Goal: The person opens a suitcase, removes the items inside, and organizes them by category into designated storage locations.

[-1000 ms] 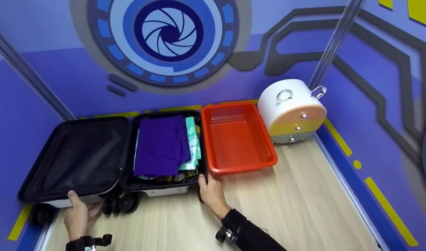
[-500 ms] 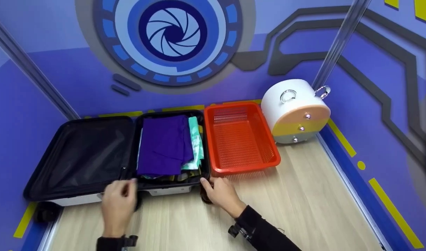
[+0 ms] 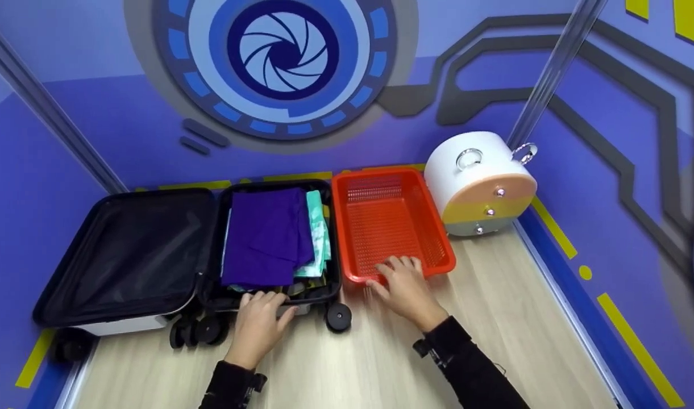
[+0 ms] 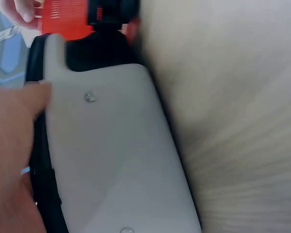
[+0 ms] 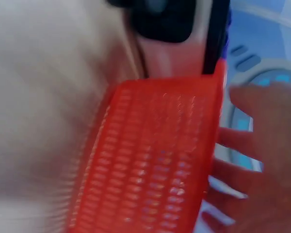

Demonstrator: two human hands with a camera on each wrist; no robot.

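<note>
An open suitcase [image 3: 136, 255] lies with its halves side by side; the left half is black inside. In the right half lie a folded purple cloth [image 3: 264, 238] and a mint-green patterned cloth [image 3: 318, 233]. My left hand [image 3: 260, 326] is at this half's near rim, fingertips over the edge and thumb spread outside. In the left wrist view, the suitcase's pale outer side [image 4: 116, 145] shows beside that hand. My right hand [image 3: 406, 289] reaches over the near rim of a red plastic basket [image 3: 386, 227], fingers spread and thumb outside it. Whether it touches the rim is unclear.
A white rounded drawer box [image 3: 477, 182] with ring handles stands right of the basket, near the corner. Black wheels [image 3: 338, 317] stick out along the suitcase's near side. Blue printed walls [image 3: 381, 130] close off the back and both sides.
My left hand has moved right from the suitcase's left half to the right half's near rim. My right hand has left the suitcase's corner and moved right to the basket.
</note>
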